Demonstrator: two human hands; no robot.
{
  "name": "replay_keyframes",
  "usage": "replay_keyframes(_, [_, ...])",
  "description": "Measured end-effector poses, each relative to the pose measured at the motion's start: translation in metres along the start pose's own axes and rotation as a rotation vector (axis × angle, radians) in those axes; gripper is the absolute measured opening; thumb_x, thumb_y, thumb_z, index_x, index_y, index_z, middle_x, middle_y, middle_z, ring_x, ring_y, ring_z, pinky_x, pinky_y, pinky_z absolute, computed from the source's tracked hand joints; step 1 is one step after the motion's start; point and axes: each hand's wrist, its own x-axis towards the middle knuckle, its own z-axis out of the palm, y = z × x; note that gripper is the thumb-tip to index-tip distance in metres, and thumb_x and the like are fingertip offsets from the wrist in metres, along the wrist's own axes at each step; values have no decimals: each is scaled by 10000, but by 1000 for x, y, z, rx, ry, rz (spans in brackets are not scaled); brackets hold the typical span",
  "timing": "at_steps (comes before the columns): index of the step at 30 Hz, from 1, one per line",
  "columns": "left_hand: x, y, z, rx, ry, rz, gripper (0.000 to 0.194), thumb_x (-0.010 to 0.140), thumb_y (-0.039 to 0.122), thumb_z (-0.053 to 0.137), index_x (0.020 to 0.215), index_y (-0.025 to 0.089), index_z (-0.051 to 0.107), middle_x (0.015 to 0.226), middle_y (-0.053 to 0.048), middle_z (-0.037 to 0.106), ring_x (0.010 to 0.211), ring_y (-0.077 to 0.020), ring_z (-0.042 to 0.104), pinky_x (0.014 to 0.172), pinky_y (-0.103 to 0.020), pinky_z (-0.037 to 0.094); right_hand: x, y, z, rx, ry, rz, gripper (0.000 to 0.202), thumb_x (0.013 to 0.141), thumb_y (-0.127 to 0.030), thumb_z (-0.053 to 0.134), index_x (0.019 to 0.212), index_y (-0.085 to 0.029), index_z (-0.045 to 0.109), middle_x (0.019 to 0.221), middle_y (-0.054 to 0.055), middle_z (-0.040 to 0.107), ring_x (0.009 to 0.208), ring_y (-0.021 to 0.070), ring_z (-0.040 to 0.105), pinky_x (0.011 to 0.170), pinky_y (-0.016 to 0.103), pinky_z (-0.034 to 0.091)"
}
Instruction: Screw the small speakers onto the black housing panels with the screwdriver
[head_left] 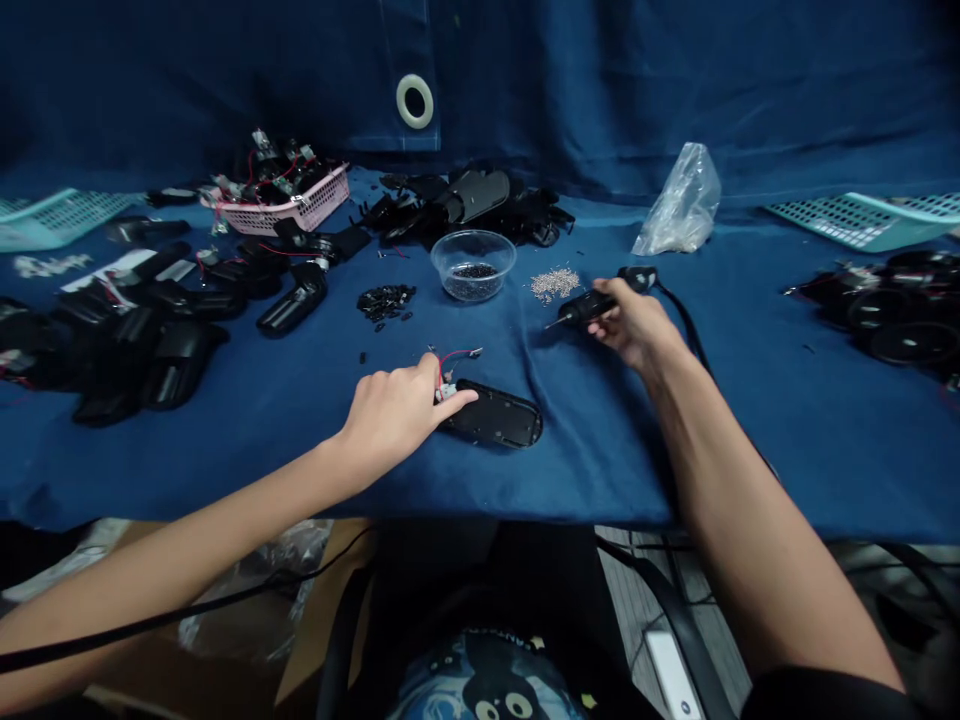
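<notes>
Pinning the black housing [501, 416] left-handed, carrying the driver [589, 308] in the right.
We're gripping the housing's left end with the left hand [397, 405], open side up on the desk [600, 450]; the right hand [630, 322] is closing around the driver, bit near the silvery screw pile [555, 284], apart from the housing. Doing it well likely means we're keeping the red wire [459, 353] clear and the bit square.

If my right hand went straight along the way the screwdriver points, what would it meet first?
Probably the red wire's end beside your left hand, roughly in line with the screwdriver. Depth is unclear, so the tip might touch the blue cloth first.
</notes>
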Motion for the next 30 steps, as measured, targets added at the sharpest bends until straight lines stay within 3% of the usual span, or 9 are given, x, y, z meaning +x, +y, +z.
replay_keyframes(5, [-10,-3,0,-42,-12,-96,598,833,761,361,866,205,580,708,-44,668,694,-260,656,599,-281,364,-8,-10,-16,77,-33,1,152,808,-332,570,797,-201,495,588,-14,511,457,73,456,393,169,336])
replay_keyframes(8, [-12,-11,-5,-88,140,-72,586,853,737,352,877,199,585,776,-49,662,725,-241,637,658,-310,401,-10,-6,-13,77,-49,-3,157,780,-328,603,791,-197,516,597,-9,514,463,75,460,395,172,335])
replay_keyframes(11, [-7,-23,-11,-136,314,179,567,816,672,531,1080,172,561,1093,-103,630,1010,-261,588,854,-356,418,-13,-2,-7,60,-63,-13,189,751,-346,630,761,-186,531,607,-3,515,457,78,462,384,175,341])
replay_keyframes(14, [1,-33,-11,-171,130,584,725,761,597,665,1335,219,435,1347,-98,514,1275,-263,439,1056,-397,302,-17,-1,-3,57,-72,-35,221,738,-372,646,751,-182,534,608,-2,515,459,83,465,378,175,348])
replay_keyframes(16, [6,-35,-10,-177,-32,701,748,773,531,691,1394,251,382,1368,-75,509,1304,-243,421,1103,-402,243,-19,-1,-1,53,-82,-42,227,734,-377,651,755,-183,535,612,-1,518,465,87,472,376,179,348])
replay_keyframes(19, [10,-36,-7,-203,-126,659,678,791,403,715,1373,223,417,1309,-81,551,1250,-234,467,1090,-399,275,-23,-3,0,56,-85,-50,224,724,-364,663,757,-184,533,615,-4,514,476,93,487,378,190,350])
replay_keyframes(22, [11,-36,-1,-255,-134,593,641,760,356,751,1316,198,473,1287,-94,556,1240,-258,464,1048,-394,343,-25,-4,0,61,-82,-59,226,718,-358,672,770,-185,536,610,-7,505,484,97,494,381,198,348])
replay_keyframes(26, [13,-36,16,-355,-83,548,637,775,401,727,1317,207,452,1311,-98,528,1222,-244,482,1014,-364,392,-27,-9,2,114,-85,-45,201,727,-338,644,763,-189,514,598,-19,474,474,87,461,386,197,334])
replay_keyframes(30, [14,-32,24,-374,-31,530,644,813,478,664,1344,204,424,1331,-107,513,1242,-238,472,1042,-376,350,-30,-16,2,225,-118,-6,216,754,-356,619,756,-194,476,628,-17,473,497,80,452,413,200,356])
